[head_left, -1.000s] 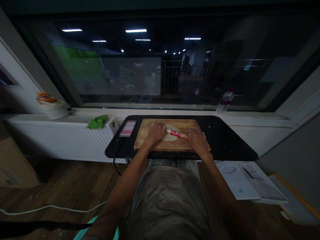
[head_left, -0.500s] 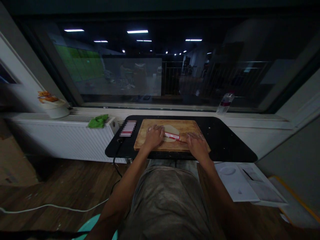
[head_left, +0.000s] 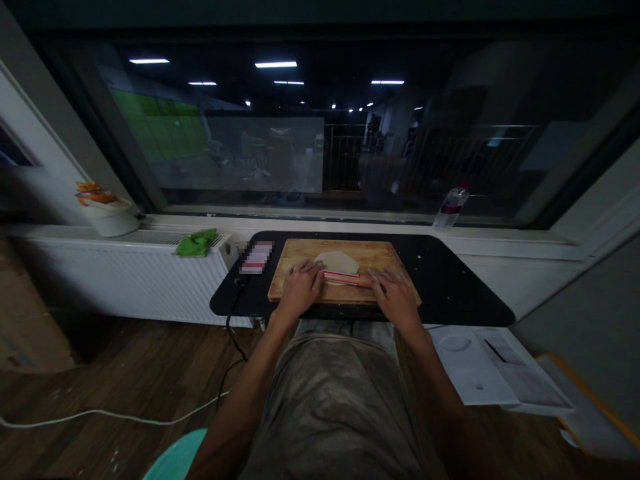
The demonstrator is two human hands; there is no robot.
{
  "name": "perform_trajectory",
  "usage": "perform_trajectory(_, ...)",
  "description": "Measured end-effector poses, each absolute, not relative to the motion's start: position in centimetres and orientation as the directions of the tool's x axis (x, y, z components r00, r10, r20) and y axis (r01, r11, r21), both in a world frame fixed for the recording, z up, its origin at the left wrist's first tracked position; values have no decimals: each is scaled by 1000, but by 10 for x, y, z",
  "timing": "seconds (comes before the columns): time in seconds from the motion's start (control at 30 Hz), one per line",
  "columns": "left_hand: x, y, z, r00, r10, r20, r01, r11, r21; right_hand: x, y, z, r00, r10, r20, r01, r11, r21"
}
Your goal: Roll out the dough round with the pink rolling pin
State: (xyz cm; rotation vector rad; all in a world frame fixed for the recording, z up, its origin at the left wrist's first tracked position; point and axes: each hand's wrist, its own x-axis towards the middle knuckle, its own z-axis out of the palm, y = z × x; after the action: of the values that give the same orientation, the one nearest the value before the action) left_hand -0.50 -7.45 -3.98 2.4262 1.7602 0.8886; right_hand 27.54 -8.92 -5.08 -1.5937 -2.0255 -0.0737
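A rolling pin (head_left: 342,278) with a red and white label lies across the lower part of a flat, pale round of dough (head_left: 337,261). My left hand (head_left: 301,288) is over the pin's left end, fingers curled on it. Its right end is under my right hand (head_left: 395,293), whose fingers also rest over the wood. Both palms partly hide the pin's ends. Beneath the dough is a wooden cutting board (head_left: 383,251), set on a black table (head_left: 453,287).
A phone-like object (head_left: 257,257), blurred out, lies left of the board. On the radiator are a green cloth (head_left: 197,243) and a white pot (head_left: 117,219). A water bottle (head_left: 451,208) stands on the windowsill. Below are a teal basin (head_left: 177,457) and a white box (head_left: 473,367).
Both hands have drawn the rolling pin slightly toward my body, and it has turned. More of the dough's far part now shows beyond it.
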Motion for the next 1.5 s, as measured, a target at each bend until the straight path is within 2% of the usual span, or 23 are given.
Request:
perform_trajectory(0.47,-19,-87,-46,245,870,427,837,-413,359,276,-97,-52,-144,866,479,872,340,-353)
perform_trajectory(0.63,-17,-86,-47,252,869,425,841,-414,349,269,-101,-38,-180,874,451,913,319,-255)
perform_trajectory(0.77,-15,-80,-46,249,869,428,844,-411,343,265,-96,-24,-326,843,428,893,424,-154)
perform_trajectory(0.9,-17,-70,-39,86,865,495,841,-329,429,270,-88,-22,-407,807,427,849,507,-149)
perform_trajectory(0.97,-17,-67,-35,-46,865,500,853,-226,469,274,-83,-24,-355,823,443,868,466,-170)
perform_trajectory(1.03,-15,-65,-30,-92,879,468,869,-158,468,277,-76,-25,-243,857,453,907,367,-208)
perform_trajectory(1.13,-3,-66,-25,58,916,397,888,-229,398,277,-61,-20,-72,890,450,945,205,-254)
perform_trajectory(1.23,18,-67,-23,230,911,343,881,-344,324,268,-47,-12,22,904,427,957,104,-269)
perform_trajectory(1.33,40,-66,-24,301,894,332,877,-396,272,259,-39,-10,60,902,427,957,70,-283)
perform_trajectory(1.5,66,-57,-25,334,884,328,889,-411,203,255,-38,-18,75,876,477,934,105,-341)
